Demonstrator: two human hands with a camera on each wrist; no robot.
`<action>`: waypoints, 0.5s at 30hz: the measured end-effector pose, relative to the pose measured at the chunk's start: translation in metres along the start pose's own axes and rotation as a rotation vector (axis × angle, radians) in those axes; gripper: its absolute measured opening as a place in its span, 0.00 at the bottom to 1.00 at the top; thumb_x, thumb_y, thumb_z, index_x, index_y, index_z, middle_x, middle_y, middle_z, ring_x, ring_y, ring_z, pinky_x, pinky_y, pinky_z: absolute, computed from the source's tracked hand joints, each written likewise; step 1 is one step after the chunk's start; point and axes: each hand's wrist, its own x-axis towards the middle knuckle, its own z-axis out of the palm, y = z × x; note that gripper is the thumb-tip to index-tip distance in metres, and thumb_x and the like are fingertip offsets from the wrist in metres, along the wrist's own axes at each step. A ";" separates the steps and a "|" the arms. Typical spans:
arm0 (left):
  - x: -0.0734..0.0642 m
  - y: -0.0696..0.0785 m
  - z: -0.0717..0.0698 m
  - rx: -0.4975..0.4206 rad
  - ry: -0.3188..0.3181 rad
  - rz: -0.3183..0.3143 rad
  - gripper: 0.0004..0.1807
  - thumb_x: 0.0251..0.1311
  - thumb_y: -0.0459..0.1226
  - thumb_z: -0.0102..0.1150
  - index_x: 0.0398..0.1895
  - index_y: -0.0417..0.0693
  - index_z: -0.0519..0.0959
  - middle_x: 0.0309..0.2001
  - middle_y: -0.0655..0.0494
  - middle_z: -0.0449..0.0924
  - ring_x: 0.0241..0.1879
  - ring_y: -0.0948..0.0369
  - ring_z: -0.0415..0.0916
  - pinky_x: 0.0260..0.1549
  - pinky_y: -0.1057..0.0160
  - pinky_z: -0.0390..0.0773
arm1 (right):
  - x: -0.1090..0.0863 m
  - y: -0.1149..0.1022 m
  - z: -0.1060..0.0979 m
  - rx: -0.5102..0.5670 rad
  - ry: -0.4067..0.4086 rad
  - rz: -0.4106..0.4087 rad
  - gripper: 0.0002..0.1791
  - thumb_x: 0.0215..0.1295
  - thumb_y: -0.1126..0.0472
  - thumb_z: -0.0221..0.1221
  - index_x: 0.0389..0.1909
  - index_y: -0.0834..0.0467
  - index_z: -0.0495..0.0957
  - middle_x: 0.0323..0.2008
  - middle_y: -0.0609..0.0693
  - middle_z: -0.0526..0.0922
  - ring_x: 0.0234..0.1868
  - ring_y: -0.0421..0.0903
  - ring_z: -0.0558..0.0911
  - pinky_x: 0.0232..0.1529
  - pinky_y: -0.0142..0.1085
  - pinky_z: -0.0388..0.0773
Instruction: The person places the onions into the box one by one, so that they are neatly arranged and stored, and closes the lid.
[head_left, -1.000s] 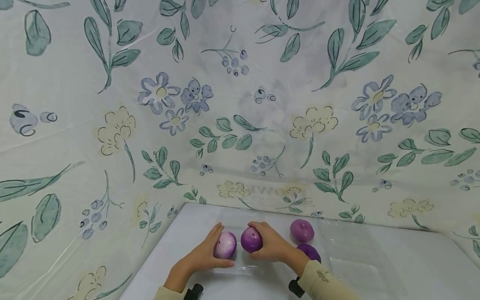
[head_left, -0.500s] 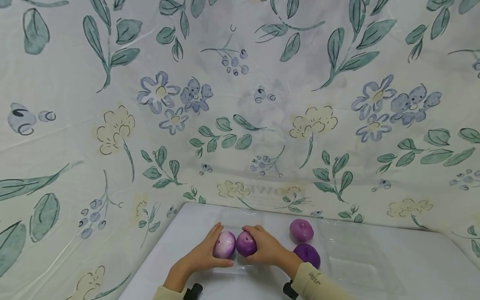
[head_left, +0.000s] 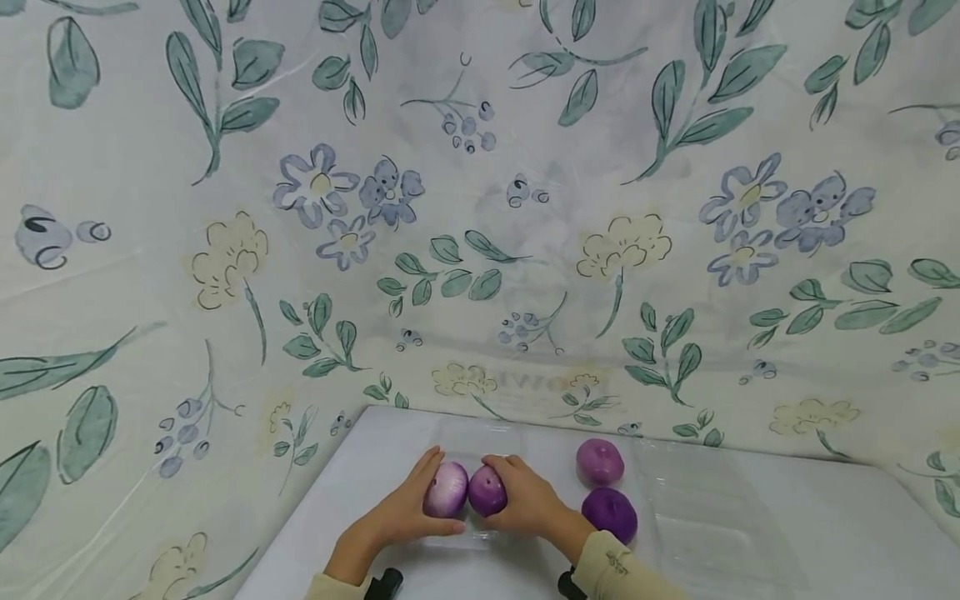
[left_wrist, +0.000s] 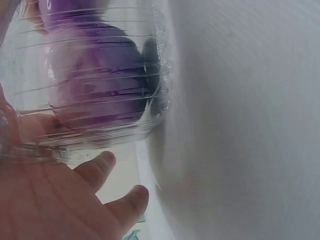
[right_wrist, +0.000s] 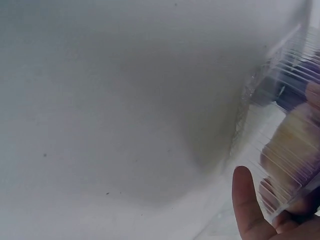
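From my end, I have both hands low in the middle of the head view: the left hand (head_left: 401, 510) cups the pale onion (head_left: 447, 490) between thumb and fingers, and the right hand (head_left: 528, 500) grasps the darker onion (head_left: 487, 492). Both sit in the clear tray (head_left: 476, 540) at lower centre, side by side; whether they touch I can't tell. I judge the step to be seating the pair snugly. I'd steady the pale one, ease the darker one in without shoving, and loosen both grips only once neither rolls; the thin plastic would likely flex if pressed hard. The head view alone gives me the pink onion (head_left: 600, 462) and deep purple onion (head_left: 609, 515) waiting at lower right, beside a second clear container (head_left: 712, 500). What it hides, the left wrist view shows at upper left: purple skin behind the ribbed wall, with two fingers (left_wrist: 127, 205) outside it. At lower right of the right wrist view, a straight finger (right_wrist: 245, 200) stands outside too, though blur there keeps me from reading the contact.
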 end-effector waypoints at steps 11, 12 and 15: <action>-0.001 -0.002 0.002 -0.019 -0.005 -0.016 0.66 0.46 0.54 0.75 0.78 0.36 0.44 0.79 0.37 0.37 0.77 0.37 0.42 0.69 0.34 0.55 | 0.000 0.000 0.005 -0.009 -0.018 0.022 0.47 0.44 0.50 0.77 0.67 0.53 0.67 0.57 0.55 0.75 0.54 0.52 0.80 0.54 0.52 0.80; -0.001 -0.002 0.002 -0.017 -0.004 -0.018 0.66 0.46 0.55 0.75 0.78 0.36 0.43 0.79 0.37 0.37 0.77 0.37 0.42 0.69 0.34 0.55 | 0.000 0.000 0.004 -0.009 -0.018 0.021 0.48 0.44 0.50 0.77 0.67 0.53 0.67 0.58 0.55 0.75 0.55 0.52 0.80 0.54 0.52 0.80; 0.000 0.000 0.000 -0.014 0.002 -0.015 0.67 0.46 0.55 0.75 0.78 0.36 0.43 0.79 0.37 0.37 0.77 0.38 0.41 0.70 0.35 0.55 | 0.002 -0.001 0.004 -0.011 -0.023 0.024 0.48 0.46 0.49 0.76 0.68 0.53 0.65 0.59 0.55 0.74 0.56 0.53 0.79 0.55 0.52 0.80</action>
